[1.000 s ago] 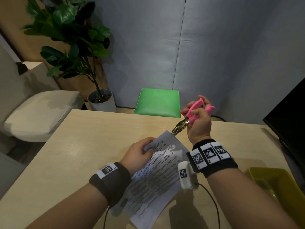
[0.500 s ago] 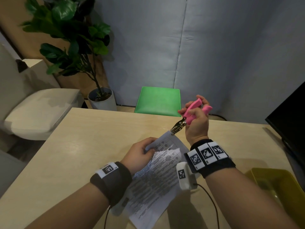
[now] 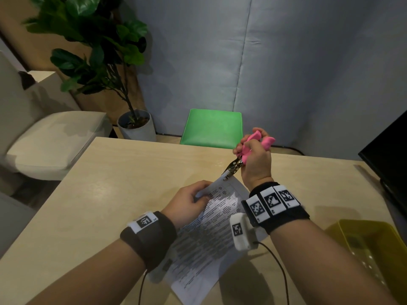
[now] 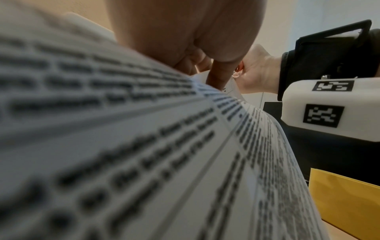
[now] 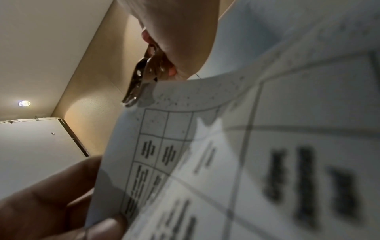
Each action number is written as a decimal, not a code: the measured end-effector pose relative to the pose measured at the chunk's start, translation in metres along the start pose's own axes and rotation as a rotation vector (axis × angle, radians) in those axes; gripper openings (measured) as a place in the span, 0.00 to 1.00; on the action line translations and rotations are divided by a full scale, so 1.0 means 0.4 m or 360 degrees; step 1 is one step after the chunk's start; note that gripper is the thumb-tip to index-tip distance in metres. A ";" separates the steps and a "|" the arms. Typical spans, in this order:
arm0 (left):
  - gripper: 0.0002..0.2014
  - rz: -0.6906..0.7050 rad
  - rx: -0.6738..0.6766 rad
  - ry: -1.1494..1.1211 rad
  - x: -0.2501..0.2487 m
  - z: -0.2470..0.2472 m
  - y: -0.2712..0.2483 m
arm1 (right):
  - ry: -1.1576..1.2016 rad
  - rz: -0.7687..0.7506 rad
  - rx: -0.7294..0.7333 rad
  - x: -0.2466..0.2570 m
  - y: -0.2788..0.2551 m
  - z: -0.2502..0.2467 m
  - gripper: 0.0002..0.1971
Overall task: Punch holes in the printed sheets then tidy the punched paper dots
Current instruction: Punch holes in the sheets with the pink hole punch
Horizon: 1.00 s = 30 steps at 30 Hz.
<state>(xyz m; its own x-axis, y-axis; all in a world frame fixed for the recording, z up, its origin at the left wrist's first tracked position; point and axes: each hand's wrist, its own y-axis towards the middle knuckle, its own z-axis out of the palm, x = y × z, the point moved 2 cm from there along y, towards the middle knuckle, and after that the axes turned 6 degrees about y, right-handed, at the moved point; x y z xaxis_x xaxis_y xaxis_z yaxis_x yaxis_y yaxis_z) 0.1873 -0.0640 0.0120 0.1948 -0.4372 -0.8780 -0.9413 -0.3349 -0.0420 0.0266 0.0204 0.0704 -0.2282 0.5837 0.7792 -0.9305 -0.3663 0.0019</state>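
Note:
A printed sheet (image 3: pixel 211 236) with tables of text is held tilted above the wooden table (image 3: pixel 110 194). My left hand (image 3: pixel 189 202) pinches its upper left edge, thumb on top. My right hand (image 3: pixel 255 159) grips a hole punch (image 3: pixel 248 150) with pink handles, which are squeezed close together. The punch's metal head (image 3: pixel 231 170) bites the sheet's top corner. In the right wrist view the metal head (image 5: pixel 141 81) sits on the paper's edge (image 5: pixel 185 100). The left wrist view is filled by the blurred sheet (image 4: pixel 144 146). No paper dots are visible.
A yellow tray (image 3: pixel 370 249) sits at the table's right front. A black monitor (image 3: pixel 392 159) stands at the right edge. Behind the table are a green stool (image 3: pixel 212 126), a potted plant (image 3: pixel 136 126) and a beige sofa (image 3: pixel 50 137).
The pink handles have closed together in my right hand. The punch's head has come down from just above the sheet's top corner onto it. My left hand keeps its hold.

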 end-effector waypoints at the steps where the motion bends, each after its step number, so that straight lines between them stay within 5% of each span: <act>1: 0.19 -0.0002 0.0010 0.0020 0.005 0.000 -0.001 | 0.0020 0.0025 -0.0021 -0.004 -0.001 -0.001 0.17; 17: 0.08 -0.0159 0.0110 0.0329 0.108 0.019 -0.008 | -0.0078 0.0292 -0.0561 -0.162 -0.006 -0.097 0.15; 30: 0.11 -0.0307 0.0371 0.0615 0.182 0.125 0.022 | -0.0262 0.0461 -0.1059 -0.266 -0.042 -0.302 0.13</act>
<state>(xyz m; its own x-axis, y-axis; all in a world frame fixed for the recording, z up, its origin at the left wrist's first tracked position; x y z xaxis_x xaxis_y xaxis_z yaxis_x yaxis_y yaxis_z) 0.1795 -0.0571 -0.0763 0.4179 -0.6781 -0.6046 -0.9062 -0.2637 -0.3306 0.0319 0.0518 -0.0883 -0.4936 0.3949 0.7749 -0.8283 0.0581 -0.5572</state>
